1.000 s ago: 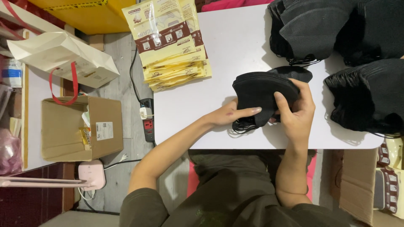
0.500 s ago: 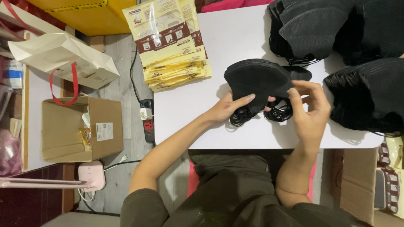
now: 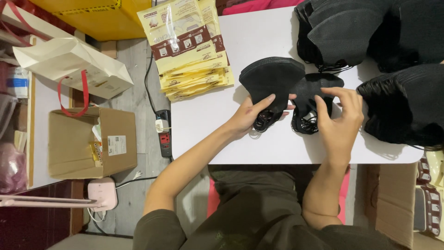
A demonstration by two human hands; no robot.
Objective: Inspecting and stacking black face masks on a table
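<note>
The left hand (image 3: 249,115) is closed around a small stack of black masks (image 3: 272,81), thumb on top and fingers beneath, lifting it just above the white counter (image 3: 273,148). Just beside it, the right hand (image 3: 340,118) is half open, fingertips resting on a second bunch of black masks (image 3: 317,90) lying on the counter, its ear loops tangled below. Larger piles of black masks (image 3: 402,106) sit to the right and behind. A stack of yellow packets (image 3: 189,51) lies on the counter's left corner.
</note>
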